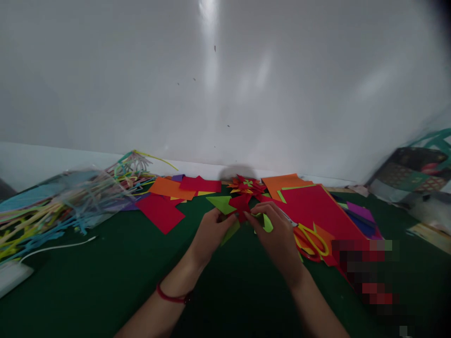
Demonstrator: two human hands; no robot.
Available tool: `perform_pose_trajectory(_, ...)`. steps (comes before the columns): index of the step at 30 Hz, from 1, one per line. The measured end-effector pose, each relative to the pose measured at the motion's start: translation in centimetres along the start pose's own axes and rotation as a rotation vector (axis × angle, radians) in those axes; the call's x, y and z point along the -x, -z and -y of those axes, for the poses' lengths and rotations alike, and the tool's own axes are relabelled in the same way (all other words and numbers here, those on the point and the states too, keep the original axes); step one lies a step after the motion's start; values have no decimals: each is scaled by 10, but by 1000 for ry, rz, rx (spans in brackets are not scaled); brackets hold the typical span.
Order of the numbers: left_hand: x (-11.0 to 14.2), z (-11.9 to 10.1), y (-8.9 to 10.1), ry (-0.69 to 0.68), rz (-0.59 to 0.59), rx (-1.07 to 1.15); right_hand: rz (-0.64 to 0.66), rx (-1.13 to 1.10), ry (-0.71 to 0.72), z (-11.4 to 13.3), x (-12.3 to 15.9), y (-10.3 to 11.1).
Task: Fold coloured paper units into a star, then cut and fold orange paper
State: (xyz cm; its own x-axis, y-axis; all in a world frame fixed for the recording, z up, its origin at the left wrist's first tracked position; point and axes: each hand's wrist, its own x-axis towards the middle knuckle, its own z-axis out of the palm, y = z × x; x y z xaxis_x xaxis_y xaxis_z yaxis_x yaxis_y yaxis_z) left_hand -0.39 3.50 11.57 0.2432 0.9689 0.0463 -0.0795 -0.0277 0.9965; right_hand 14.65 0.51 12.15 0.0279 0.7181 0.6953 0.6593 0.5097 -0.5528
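Note:
Between my two hands is a small red paper piece (241,203), with light green paper (219,203) sticking out beside and below it. My left hand (212,234) pinches these papers from the left, thumb and fingers pressed together. From the right, my right hand (276,234) has its thumb and fingertips closed on the red paper's edge. A curled green paper piece (267,224) shows by the right fingers. Just beyond the hands lies a layered red and orange paper flower (248,185) with a green centre. Scissors with yellow and red handles (315,240) lie right of my right hand.
Red sheets (160,213) and orange sheets (171,188) lie left of the hands. A large red sheet (322,211) covers the right side. Bagged pipe cleaners (91,197) and a white cabled device (14,277) are at far left. A patterned bag (410,173) stands at right.

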Motion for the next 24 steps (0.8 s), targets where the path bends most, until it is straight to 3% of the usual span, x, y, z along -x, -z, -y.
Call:
perform_pose_trajectory(4, 2, 0, -4, -32, -20, -49, -60, -9, -68, 2, 2, -5)
perform_pose_trajectory(11, 2, -1, -1, -115, -33, -218, -33, -104, -101, 2, 1, -3)
perform_pose_trajectory(18, 3, -7, 3, -170, 34, -295, 48, -268, -208, -4, -1, -1)
perform_pose_trajectory(24, 4, -10, 4, -211, 25, -330, -16, -292, -231, -2, 2, -5)
